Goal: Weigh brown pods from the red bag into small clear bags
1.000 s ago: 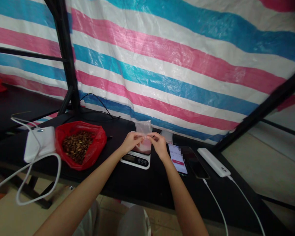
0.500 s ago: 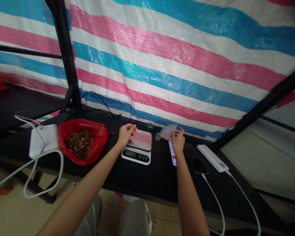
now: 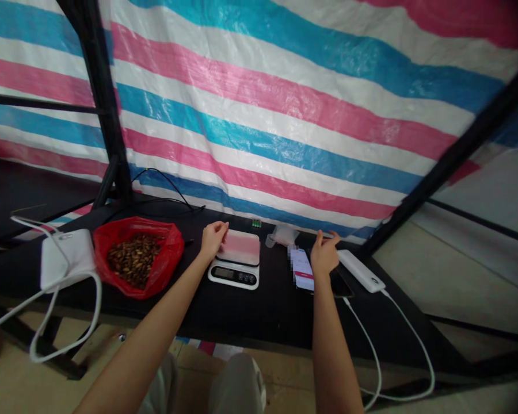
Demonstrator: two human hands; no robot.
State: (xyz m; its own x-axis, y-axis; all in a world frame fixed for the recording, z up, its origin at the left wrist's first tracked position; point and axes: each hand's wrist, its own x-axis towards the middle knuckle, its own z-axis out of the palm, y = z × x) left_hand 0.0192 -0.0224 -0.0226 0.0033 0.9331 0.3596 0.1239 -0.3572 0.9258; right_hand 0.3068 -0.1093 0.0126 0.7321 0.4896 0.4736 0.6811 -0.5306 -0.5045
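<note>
My left hand is at the upper left edge of the white kitchen scale, its fingertips pressed together; whatever they may hold is too small to make out. The scale has a pinkish platform and a dark display. Farther right, my right hand hovers over a dark phone, fingers apart and nothing visible in them. A lit phone lies just left of that hand. Behind it are a clear plastic bag and a small clear cup.
An open red bag of brown seeds or beans stands on the black table, beside a white box-shaped device with a looped cable. Green batteries lie behind the scale. A white power bank with a cable lies at right.
My right hand has moved from beside the clear plastic bag to over the dark phone, uncovering more of the lit phone. My left hand stays at the scale's edge. The view has shifted slightly.
</note>
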